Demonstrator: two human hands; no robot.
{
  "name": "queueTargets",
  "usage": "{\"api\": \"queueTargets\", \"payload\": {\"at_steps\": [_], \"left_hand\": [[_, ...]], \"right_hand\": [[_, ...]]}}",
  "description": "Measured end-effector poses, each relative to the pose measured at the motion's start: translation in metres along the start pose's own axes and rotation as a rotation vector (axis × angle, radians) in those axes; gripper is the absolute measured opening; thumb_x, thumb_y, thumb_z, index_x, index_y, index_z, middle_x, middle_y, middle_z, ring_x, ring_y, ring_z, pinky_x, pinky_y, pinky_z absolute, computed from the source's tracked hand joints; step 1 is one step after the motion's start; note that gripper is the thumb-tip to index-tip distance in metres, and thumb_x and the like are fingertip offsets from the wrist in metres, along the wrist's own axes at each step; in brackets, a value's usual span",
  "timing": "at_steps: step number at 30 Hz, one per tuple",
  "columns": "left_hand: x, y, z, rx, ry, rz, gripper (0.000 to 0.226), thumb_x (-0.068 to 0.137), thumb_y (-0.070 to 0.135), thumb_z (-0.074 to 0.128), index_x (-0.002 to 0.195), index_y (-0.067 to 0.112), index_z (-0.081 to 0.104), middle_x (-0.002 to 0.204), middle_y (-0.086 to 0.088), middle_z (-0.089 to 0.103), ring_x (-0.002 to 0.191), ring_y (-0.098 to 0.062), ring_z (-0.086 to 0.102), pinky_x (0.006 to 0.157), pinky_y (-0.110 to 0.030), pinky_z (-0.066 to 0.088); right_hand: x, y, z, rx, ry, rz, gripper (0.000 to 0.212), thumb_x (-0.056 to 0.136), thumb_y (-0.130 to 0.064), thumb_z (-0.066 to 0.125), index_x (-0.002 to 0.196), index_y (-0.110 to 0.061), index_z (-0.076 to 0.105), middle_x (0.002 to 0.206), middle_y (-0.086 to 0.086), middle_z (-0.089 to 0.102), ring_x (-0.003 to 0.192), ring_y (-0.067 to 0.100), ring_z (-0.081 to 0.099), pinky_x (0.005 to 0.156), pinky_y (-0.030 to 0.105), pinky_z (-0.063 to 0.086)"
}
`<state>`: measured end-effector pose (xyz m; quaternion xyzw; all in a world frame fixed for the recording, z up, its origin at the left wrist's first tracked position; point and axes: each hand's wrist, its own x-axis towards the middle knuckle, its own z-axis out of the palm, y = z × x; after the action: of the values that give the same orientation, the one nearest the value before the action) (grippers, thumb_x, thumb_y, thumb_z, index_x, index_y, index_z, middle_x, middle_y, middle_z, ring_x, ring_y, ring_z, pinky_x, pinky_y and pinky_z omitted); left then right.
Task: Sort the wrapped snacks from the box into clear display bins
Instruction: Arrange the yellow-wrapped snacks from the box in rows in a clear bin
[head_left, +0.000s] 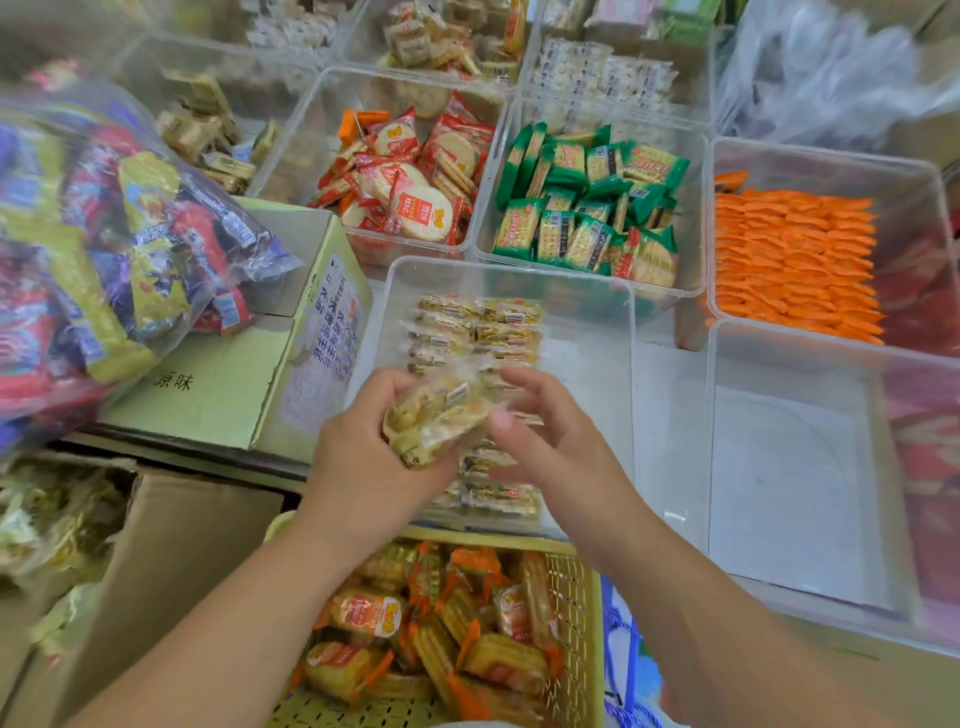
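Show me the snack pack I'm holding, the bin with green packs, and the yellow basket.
snack pack (439, 415): head view, middle of the clear wrapper.
bin with green packs (693, 291): head view, front right rim corner.
yellow basket (574, 587): head view, perforated right wall.

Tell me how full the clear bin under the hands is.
Partly full. The clear bin holds neat rows of yellowish wrapped snacks along its left side; the right part of its floor is bare.

Clear-wrapped yellow snacks held above rows lining the clear bin.
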<state>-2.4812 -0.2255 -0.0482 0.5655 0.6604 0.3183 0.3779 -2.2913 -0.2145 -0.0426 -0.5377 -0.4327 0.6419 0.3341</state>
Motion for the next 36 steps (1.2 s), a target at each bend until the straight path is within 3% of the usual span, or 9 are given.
{"api": "queueTargets", "payload": {"at_steps": [4, 12, 16, 18, 21, 25, 28, 33, 36], "left_hand": [[-0.04, 0.023, 0.003, 0.164, -0.026, 0.162, 0.055, 0.057, 0.056, 0.072, 0.106, 0.062, 0.049, 0.088, 0.035, 0.066, 0.083, 0.009, 0.064, 0.064, -0.006, 0.045], [-0.105, 0.037, -0.003, 0.281, -0.011, 0.472, 0.085, 0.056, 0.073, 0.076, 0.126, 0.028, 0.065, 0.112, 0.021, 0.064, 0.099, 0.004, 0.058, 0.091, 0.002, 0.034], [-0.131, 0.027, -0.01, 0.143, 0.036, 0.312, 0.072, 0.054, 0.07, 0.084, 0.12, 0.046, 0.067, 0.11, 0.027, 0.071, 0.1, 0.005, 0.066, 0.09, -0.008, 0.048], [-0.139, 0.029, -0.007, -0.005, 0.093, 0.155, 0.048, 0.064, 0.057, 0.086, 0.108, 0.059, 0.065, 0.104, 0.031, 0.072, 0.094, 0.007, 0.068, 0.076, -0.009, 0.052], [-0.146, 0.034, 0.005, -0.348, 0.111, -0.239, 0.032, 0.083, 0.038, 0.083, 0.112, 0.047, 0.071, 0.102, 0.018, 0.077, 0.088, -0.007, 0.076, 0.064, -0.028, 0.061], [-0.154, 0.042, 0.018, -0.743, -0.043, -0.582, 0.051, 0.069, 0.046, 0.085, 0.116, 0.03, 0.07, 0.104, -0.002, 0.081, 0.091, -0.03, 0.078, 0.06, -0.041, 0.063], [-0.156, 0.046, 0.024, -0.85, -0.115, -0.611, 0.061, 0.07, 0.04, 0.083, 0.124, 0.018, 0.067, 0.11, -0.013, 0.078, 0.091, -0.033, 0.078, 0.061, -0.04, 0.062], [-0.151, 0.051, 0.032, -0.729, -0.091, -0.46, 0.053, 0.071, 0.032, 0.083, 0.121, 0.024, 0.067, 0.102, -0.006, 0.081, 0.089, -0.026, 0.079, 0.059, -0.035, 0.062], [-0.145, 0.051, 0.039, -0.677, -0.097, -0.402, 0.037, 0.083, 0.026, 0.081, 0.119, 0.026, 0.07, 0.102, -0.004, 0.081, 0.089, -0.023, 0.079, 0.06, -0.033, 0.062]], "right_hand": [[-0.045, 0.003, 0.004, 0.289, -0.019, 0.09, 0.07, 0.082, -0.057, 0.075, 0.141, -0.036, 0.043, 0.116, -0.001, 0.073, 0.108, 0.022, 0.072, 0.081, 0.039, 0.062], [-0.11, 0.018, -0.015, 0.53, 0.0, 0.084, 0.049, 0.09, 0.005, 0.065, 0.132, -0.02, 0.058, 0.121, 0.012, 0.072, 0.108, 0.031, 0.071, 0.077, 0.036, 0.061], [-0.129, 0.022, -0.028, 0.407, 0.07, 0.017, 0.049, 0.09, 0.016, 0.054, 0.125, -0.018, 0.063, 0.116, 0.004, 0.074, 0.11, 0.029, 0.07, 0.08, 0.043, 0.061], [-0.136, 0.024, -0.034, 0.371, 0.114, -0.002, 0.049, 0.084, 0.01, 0.058, 0.122, -0.02, 0.065, 0.114, 0.003, 0.075, 0.105, 0.028, 0.072, 0.076, 0.039, 0.061], [-0.145, 0.029, -0.04, 0.35, 0.135, -0.011, 0.052, 0.07, -0.003, 0.063, 0.115, -0.028, 0.07, 0.107, 0.006, 0.076, 0.094, 0.027, 0.075, 0.068, 0.028, 0.058], [-0.151, 0.032, -0.037, 0.4, 0.123, -0.046, 0.053, 0.073, -0.001, 0.065, 0.114, -0.035, 0.07, 0.107, 0.005, 0.074, 0.091, 0.025, 0.075, 0.067, 0.03, 0.058], [-0.154, 0.034, -0.031, 0.313, 0.203, -0.039, 0.053, 0.085, 0.002, 0.07, 0.12, -0.037, 0.063, 0.114, 0.0, 0.07, 0.099, 0.021, 0.073, 0.07, 0.03, 0.059], [-0.155, 0.037, -0.016, 0.009, 0.346, -0.002, 0.034, 0.083, -0.03, 0.083, 0.111, -0.034, 0.063, 0.109, -0.015, 0.066, 0.087, -0.003, 0.068, 0.058, 0.017, 0.055], [-0.15, 0.032, -0.011, 0.013, 0.255, 0.109, 0.018, 0.095, -0.048, 0.064, 0.108, -0.037, 0.071, 0.105, -0.012, 0.075, 0.092, 0.003, 0.072, 0.078, 0.03, 0.061]]}}
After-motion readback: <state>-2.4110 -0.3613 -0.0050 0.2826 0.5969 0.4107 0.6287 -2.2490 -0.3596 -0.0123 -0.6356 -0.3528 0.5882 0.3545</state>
